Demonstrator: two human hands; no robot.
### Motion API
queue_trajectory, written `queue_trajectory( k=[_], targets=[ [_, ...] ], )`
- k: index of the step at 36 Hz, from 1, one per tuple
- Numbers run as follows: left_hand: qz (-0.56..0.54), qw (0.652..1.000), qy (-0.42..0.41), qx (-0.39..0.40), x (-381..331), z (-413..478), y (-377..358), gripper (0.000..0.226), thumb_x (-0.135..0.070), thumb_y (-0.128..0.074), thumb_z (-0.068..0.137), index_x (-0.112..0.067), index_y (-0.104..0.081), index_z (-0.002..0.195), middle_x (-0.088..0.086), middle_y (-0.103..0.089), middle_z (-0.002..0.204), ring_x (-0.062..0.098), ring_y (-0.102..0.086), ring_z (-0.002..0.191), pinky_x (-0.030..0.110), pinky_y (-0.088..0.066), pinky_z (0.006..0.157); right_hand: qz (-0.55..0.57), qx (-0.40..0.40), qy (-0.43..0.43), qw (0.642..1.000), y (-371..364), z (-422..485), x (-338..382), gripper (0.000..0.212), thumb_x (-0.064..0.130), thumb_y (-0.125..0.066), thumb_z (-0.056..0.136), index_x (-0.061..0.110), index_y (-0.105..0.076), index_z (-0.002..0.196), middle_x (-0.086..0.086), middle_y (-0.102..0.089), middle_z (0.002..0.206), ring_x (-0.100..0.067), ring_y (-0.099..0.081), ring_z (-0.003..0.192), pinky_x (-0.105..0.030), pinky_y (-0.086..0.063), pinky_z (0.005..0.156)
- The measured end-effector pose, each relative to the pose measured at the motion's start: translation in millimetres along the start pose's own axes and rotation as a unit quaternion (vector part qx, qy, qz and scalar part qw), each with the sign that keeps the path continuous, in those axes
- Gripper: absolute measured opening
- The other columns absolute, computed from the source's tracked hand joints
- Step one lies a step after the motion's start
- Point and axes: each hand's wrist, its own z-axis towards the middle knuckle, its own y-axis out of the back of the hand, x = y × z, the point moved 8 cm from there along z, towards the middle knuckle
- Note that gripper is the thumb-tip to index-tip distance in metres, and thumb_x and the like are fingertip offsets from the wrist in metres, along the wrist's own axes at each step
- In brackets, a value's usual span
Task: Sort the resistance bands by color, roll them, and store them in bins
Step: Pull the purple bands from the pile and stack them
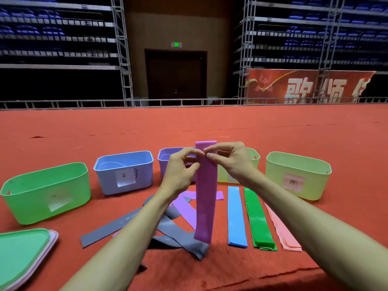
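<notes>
Purple band (205, 192) hangs flat, upright | left hand (181, 172) pinches top | right hand (230, 159) pinches top

Red carpet (84, 127); dim blue seat tiers (52, 28); perhaps doors (176, 74).

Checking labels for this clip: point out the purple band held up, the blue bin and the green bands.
purple band (206, 196): head view, middle of hanging strip.
blue bin (105, 181): head view, front wall left of label.
green bands (259, 221): head view, middle of stack.
</notes>
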Motion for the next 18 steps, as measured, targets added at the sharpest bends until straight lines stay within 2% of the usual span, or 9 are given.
queue_trajectory(
  k=[4, 9, 12, 18],
  targets=[
    [-0.022, 1.000, 0.005, 0.010, 0.0, -2.1, -3.7, 0.030, 0.013, -0.056, 0.083, -0.017, -0.061, 0.088, -0.008, -0.065, 0.090, 0.009, -0.067, 0.089, 0.020, -0.052, 0.080, -0.032, 0.002, 0.015, 0.999, 0.6, 0.4, 7.6, 0.023, -0.001, -0.071, 0.081, 0.022, -0.075, 0.087, 0.010, -0.073, 0.079, -0.010, -0.065, 0.077, -0.039, -0.054, 0.081],
    [-0.043, 0.998, 0.016, 0.043, 9.4, -4.5, -10.9, 0.026, 0.009, -0.058, 0.086, -0.016, -0.053, 0.089, -0.001, -0.060, 0.097, 0.013, -0.061, 0.098, 0.032, -0.051, 0.090, -0.044, -0.012, 0.025, 0.999, 5.8, 1.1, 9.8, 0.021, -0.004, -0.069, 0.082, 0.015, -0.075, 0.090, 0.007, -0.071, 0.078, -0.007, -0.064, 0.074, -0.030, -0.055, 0.079],
    [-0.042, 0.997, 0.019, 0.054, 11.8, -6.1, -14.6, 0.024, 0.007, -0.059, 0.087, -0.016, -0.054, 0.091, 0.009, -0.062, 0.102, 0.023, -0.061, 0.105, 0.039, -0.053, 0.091, -0.045, -0.019, 0.020, 0.999, 9.3, 0.6, 6.5, 0.020, -0.003, -0.069, 0.082, 0.014, -0.076, 0.091, 0.002, -0.072, 0.079, -0.010, -0.063, 0.074, -0.031, -0.055, 0.076],
    [-0.030, 0.998, 0.028, 0.046, 11.4, -6.7, -19.6, 0.028, 0.012, -0.054, 0.086, -0.016, -0.056, 0.090, -0.004, -0.062, 0.093, 0.018, -0.063, 0.089, 0.036, -0.057, 0.079, -0.047, -0.014, 0.013, 0.999, 10.5, -2.3, 2.7, 0.025, -0.006, -0.067, 0.082, 0.016, -0.074, 0.092, 0.006, -0.071, 0.081, -0.001, -0.064, 0.075, -0.026, -0.054, 0.077]
  ],
)
